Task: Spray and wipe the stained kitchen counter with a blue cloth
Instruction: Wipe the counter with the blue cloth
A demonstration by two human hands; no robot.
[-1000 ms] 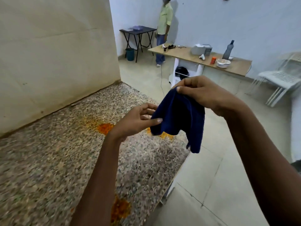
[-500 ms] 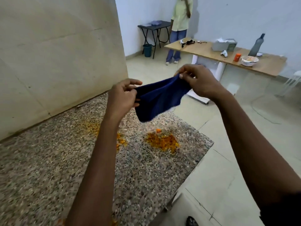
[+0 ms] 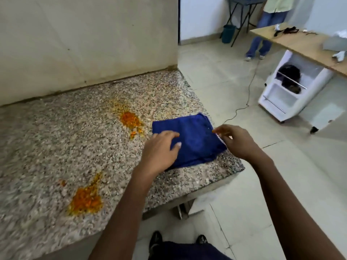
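The blue cloth (image 3: 189,139) lies folded on the speckled granite counter (image 3: 56,139), close to its right edge. My left hand (image 3: 159,152) rests flat on the cloth's left part with the fingers spread. My right hand (image 3: 234,141) is at the cloth's right edge, thumb and forefinger pinched on the fabric. One orange stain (image 3: 130,120) sits just left of the cloth. A larger orange stain (image 3: 86,200) is nearer to me, with a small spot (image 3: 62,182) beside it. No spray bottle is in view.
A beige wall (image 3: 84,44) backs the counter. On the tiled floor to the right stand a white appliance (image 3: 289,102) with a cable (image 3: 249,91), a wooden table (image 3: 300,44), a green bin (image 3: 228,33) and a standing person (image 3: 266,29). My shoes (image 3: 155,240) are below.
The cloth was held stretched in the air between both hands; now it lies folded on the counter beside the stain, and both hands have come down with it.
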